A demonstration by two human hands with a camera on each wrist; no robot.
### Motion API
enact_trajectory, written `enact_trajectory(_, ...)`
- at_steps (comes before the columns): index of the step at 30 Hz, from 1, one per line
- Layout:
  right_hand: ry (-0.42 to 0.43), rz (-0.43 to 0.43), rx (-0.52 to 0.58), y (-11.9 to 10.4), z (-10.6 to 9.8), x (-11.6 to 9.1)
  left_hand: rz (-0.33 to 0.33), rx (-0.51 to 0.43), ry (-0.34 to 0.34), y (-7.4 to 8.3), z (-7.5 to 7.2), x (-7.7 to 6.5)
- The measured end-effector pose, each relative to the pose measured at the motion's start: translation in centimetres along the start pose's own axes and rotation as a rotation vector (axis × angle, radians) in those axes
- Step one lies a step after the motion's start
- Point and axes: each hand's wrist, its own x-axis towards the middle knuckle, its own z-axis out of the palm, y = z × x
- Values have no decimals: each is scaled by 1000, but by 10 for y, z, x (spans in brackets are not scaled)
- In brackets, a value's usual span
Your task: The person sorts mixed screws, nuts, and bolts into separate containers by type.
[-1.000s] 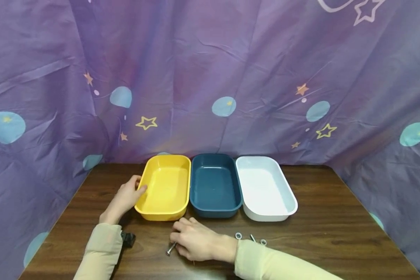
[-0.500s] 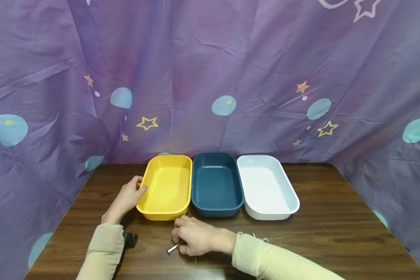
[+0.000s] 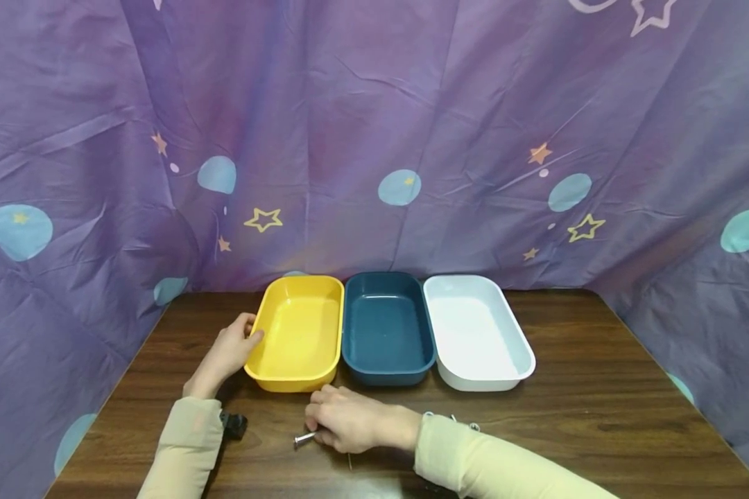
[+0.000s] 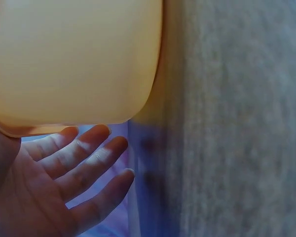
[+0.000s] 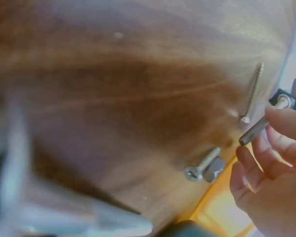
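In the head view my left hand (image 3: 227, 350) holds the near left side of a yellow tray (image 3: 296, 378), thumb over the rim and fingers outside. Its loosely spread fingers (image 4: 96, 163) show under the tray wall (image 4: 79, 64) in the left wrist view. My right hand (image 3: 349, 419) is in front of the yellow and dark blue trays. Between thumb and fingers it pinches a metal bolt (image 5: 256, 129), whose flat head points left in the head view. On the table beneath that hand lie a long thin screw (image 5: 253, 94), a shorter cross-head screw (image 5: 193, 173) and a hex-shaped piece (image 5: 215, 169).
A dark blue tray (image 3: 387, 380) and a white tray (image 3: 483, 385) stand beside the yellow one along the table's back. By the right sleeve (image 3: 449, 447) a nut (image 3: 474, 427) and other small metal pieces are partly hidden. A purple curtain (image 3: 349, 138) hangs behind.
The bolt in my right hand has tilted from slanting down to nearly level, its head still at the left. My right sleeve now covers more of the small metal pieces. The left hand keeps its hold.
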Motion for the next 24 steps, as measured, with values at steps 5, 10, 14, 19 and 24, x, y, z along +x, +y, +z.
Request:
enact_trajectory(5, 8, -3, -15, -3, -8, -1, 0, 0, -1, 0, 0, 0)
enact_trajectory(10, 24, -24, -14, -6, -18, -1, -1, 7, -1, -1, 0, 0)
enact_trajectory(14, 39, -47, -5, -6, -25, 0, 8, 14, 4, -2, -1, 0)
enact_trajectory(19, 70, -82, -12, -5, -35, 3, 31, 16, 13, -2, -1, 1)
enact_trajectory(24, 84, -112, 5, -2, -45, 7, 23, 8, 8, -1, -1, -1)
